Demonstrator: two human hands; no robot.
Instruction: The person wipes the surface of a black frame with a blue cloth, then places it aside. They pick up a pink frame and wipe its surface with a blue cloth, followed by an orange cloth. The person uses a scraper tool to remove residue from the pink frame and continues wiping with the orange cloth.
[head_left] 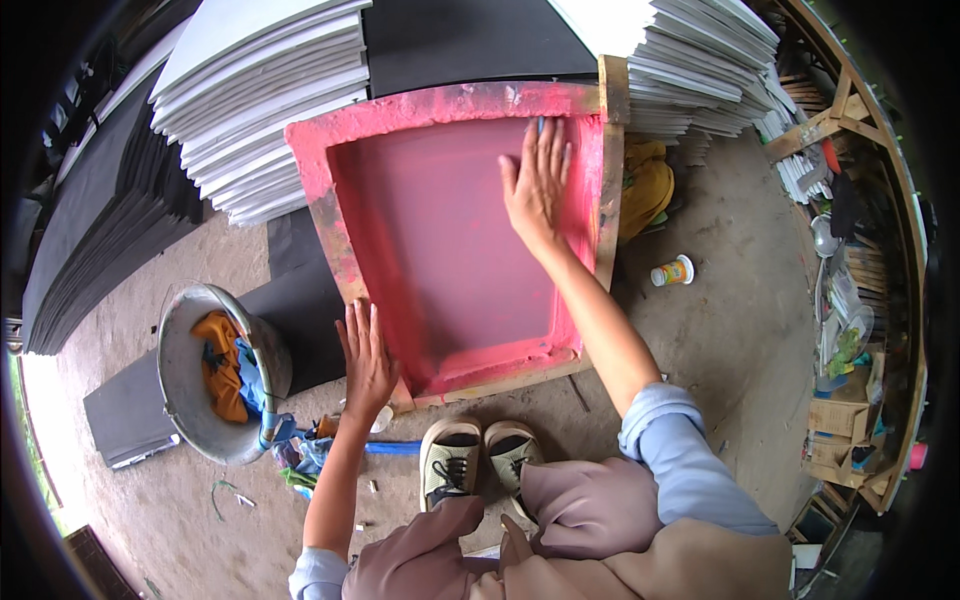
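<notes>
A screen-printing frame [447, 103] smeared with pink ink stands before me, its mesh [440, 230] showing dark pink. My right hand [540, 185] lies with fingers stretched out on the mesh near the frame's far right corner. A small bluish spot shows at its fingertips; I cannot make out what it is. My left hand [368, 358] rests against the near left side of the frame, its fingers straight and apart, holding nothing. Along the frame's right side runs a wooden bar [612, 120].
White sheets [270, 110] and black sheets [110, 215] are stacked at the far left, more white sheets [700, 60] at the far right. A metal bucket [185, 400] with orange and blue cloths stands left. A paper cup [672, 271] lies right. My shoes [450, 460] are below the frame.
</notes>
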